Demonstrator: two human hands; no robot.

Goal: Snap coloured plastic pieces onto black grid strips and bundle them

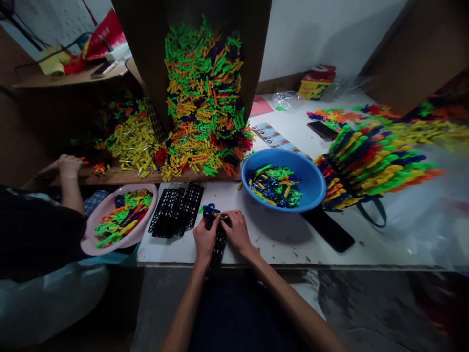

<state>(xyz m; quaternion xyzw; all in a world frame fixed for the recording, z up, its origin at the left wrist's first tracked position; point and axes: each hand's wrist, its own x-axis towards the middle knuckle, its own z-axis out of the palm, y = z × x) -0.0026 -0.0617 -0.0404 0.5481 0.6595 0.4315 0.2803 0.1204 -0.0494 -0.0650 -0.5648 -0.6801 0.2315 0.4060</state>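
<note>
This room is serving as a cramped piece-work workshop: heaps of bright plastic building pieces [205, 93] are spilling down a cardboard panel [141, 44] onto a wooden board [117, 178]. A blue plastic bowl [256, 164] on the white surface [264, 239] and a pink basin [106, 208] beside it are holding more pieces, and a co-worker's hand [69, 166] is working alongside.

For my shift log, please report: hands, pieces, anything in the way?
Left hand on blue-and-green plastic pieces; right hand close beside. Black plastic grid strip under hands. Blue bowl just ahead, not touching.
</note>
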